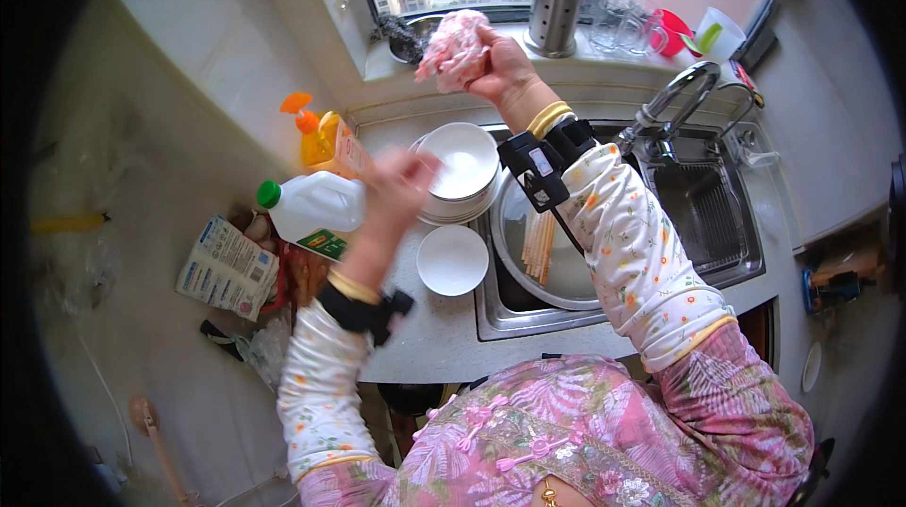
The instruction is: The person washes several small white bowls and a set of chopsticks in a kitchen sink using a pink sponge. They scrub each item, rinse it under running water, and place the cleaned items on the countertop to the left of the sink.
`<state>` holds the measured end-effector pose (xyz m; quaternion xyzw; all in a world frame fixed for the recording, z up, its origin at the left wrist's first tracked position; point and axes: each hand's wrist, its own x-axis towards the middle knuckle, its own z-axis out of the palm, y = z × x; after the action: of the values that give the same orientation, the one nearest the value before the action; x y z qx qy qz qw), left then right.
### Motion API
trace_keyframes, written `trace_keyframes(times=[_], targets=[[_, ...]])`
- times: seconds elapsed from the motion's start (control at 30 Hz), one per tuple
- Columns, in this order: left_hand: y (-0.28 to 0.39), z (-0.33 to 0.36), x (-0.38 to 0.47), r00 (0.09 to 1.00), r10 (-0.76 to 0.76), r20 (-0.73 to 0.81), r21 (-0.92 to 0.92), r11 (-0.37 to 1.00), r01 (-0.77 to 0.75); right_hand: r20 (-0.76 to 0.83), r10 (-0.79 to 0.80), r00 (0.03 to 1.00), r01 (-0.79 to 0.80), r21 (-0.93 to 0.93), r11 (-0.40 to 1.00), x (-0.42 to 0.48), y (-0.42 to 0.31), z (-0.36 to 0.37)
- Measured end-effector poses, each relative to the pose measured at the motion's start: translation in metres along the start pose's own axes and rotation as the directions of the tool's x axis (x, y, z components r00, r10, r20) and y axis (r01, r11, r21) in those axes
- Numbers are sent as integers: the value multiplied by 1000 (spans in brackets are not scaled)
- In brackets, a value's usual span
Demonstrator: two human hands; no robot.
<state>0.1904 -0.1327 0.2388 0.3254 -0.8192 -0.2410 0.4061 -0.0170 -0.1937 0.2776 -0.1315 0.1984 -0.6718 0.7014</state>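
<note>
My right hand [504,68] is shut on a crumpled pink and white cloth [454,51], held up in front of the window sill. Blurred, my left hand [405,178] hangs over the counter between the dish soap bottle [318,139] and a stack of white bowls and plates [463,157]; whether it holds anything is not clear. A single white bowl [453,261] sits nearer to me. Light wooden chopsticks [539,245] lie in water in a metal basin [513,259] in the sink, partly hidden by my right forearm.
A white jug with a green cap [318,203] and a printed bag [230,270] stand at left. On the sill are a steel utensil holder [555,12], glass mugs [630,26], a red cup [671,33] and a metal bowl with scourers [407,43]. A faucet [672,107] rises behind the sink.
</note>
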Motion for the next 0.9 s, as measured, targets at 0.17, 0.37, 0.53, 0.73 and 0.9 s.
trace_keyframes(times=[0.17,0.37,0.53,0.73,0.9], targets=[[86,79,-82,906,-143,398,-636,669,385,-78,-269,960,267,-27,963,-25,-27,-5],[134,100,-65,817,-282,503,-780,259,570,-43,-549,834,516,-291,806,-58,-26,-5],[167,109,-62,733,-354,581,-711,217,669,181,-757,628,616,-711,340,-89,-30,-4],[208,114,-70,688,-343,640,-658,218,721,950,-279,138,471,-311,-826,-113,-46,-2],[194,128,-79,631,-141,763,-593,233,770,963,-216,162,542,-270,-796,-122,-47,-7]])
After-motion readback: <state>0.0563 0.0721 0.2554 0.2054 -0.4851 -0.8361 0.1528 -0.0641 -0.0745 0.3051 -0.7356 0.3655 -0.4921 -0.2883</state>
